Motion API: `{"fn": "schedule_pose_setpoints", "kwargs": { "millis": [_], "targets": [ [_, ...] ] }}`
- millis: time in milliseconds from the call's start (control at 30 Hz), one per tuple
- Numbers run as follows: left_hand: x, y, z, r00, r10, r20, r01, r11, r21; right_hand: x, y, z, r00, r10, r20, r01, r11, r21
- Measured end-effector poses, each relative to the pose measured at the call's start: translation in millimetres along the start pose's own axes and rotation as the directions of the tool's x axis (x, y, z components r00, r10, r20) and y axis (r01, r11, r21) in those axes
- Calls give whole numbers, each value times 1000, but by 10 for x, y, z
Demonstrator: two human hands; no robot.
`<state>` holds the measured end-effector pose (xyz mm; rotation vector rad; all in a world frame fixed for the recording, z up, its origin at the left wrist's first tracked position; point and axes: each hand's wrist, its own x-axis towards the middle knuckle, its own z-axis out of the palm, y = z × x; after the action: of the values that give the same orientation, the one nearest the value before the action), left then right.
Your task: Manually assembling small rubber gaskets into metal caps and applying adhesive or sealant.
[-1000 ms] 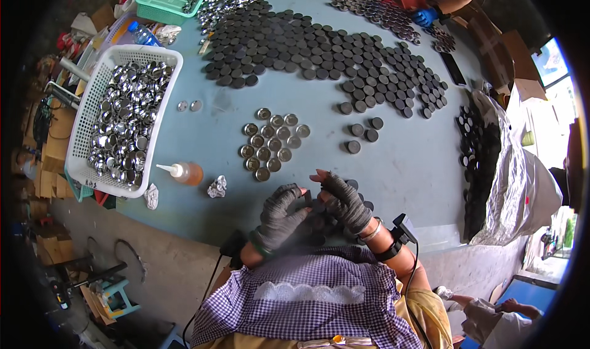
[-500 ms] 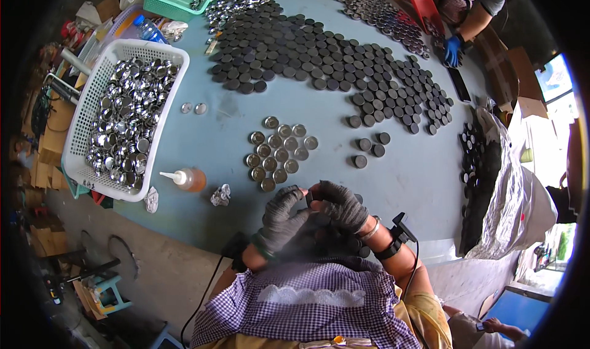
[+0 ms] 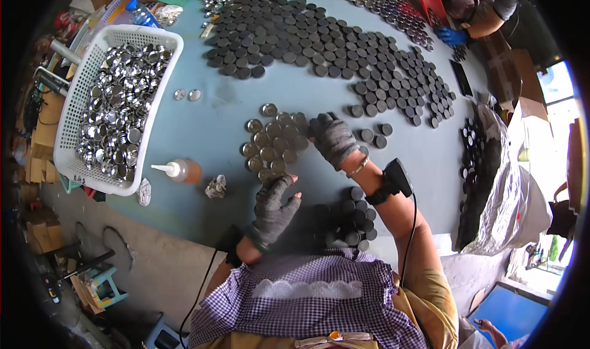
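Observation:
My left hand (image 3: 273, 209), in a grey fingerless glove, hovers over the near part of the table. Its thumb and fingers are apart, with nothing visible between them. Farther forward, my right hand (image 3: 334, 140) reaches to the right edge of a cluster of shallow round silver caps (image 3: 268, 141). The back of its glove hides the fingertips, so I cannot make out whether it holds a cap. Several black round discs (image 3: 380, 141) lie just right of this hand. More black discs (image 3: 355, 220) are heaped between my forearms, close to the checked apron.
A white basket (image 3: 161, 112) full of silver caps stands at left, beside a squeeze bottle (image 3: 184, 171) of amber liquid and crumpled foil (image 3: 216, 187). A broad field of black discs (image 3: 295, 39) covers the far table. A co-worker's blue-gloved hand (image 3: 452, 36) is at the far right.
My hands were together around a small dark disc; now they are apart. The right has moved forward to the silver caps, and the left has opened. The co-worker's blue-gloved hand has shifted up.

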<state>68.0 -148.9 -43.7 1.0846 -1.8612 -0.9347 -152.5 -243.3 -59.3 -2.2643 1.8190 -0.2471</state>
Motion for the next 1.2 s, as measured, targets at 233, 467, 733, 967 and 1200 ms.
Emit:
{"fn": "schedule_pose_setpoints", "kwargs": {
  "millis": [233,467,733,967,1200],
  "targets": [
    [0,100,58,923,83,375,-157,973,172,-394,249,-439,955,245,-168,-263,960,-92],
    [-26,69,306,746,85,660,-386,863,326,-1198,94,-564,895,151,-420,-103,985,135],
    [94,324,354,829,86,552,-265,930,254,-1701,-341,-346,928,349,132,-274,396,876],
    [99,450,272,955,247,161,-241,969,-61,-1693,-319,-281,935,136,328,-268,-337,903],
    [69,344,241,970,212,123,-201,975,-95,-1589,-473,-299,949,278,149,-144,-39,989]
  ]
}}
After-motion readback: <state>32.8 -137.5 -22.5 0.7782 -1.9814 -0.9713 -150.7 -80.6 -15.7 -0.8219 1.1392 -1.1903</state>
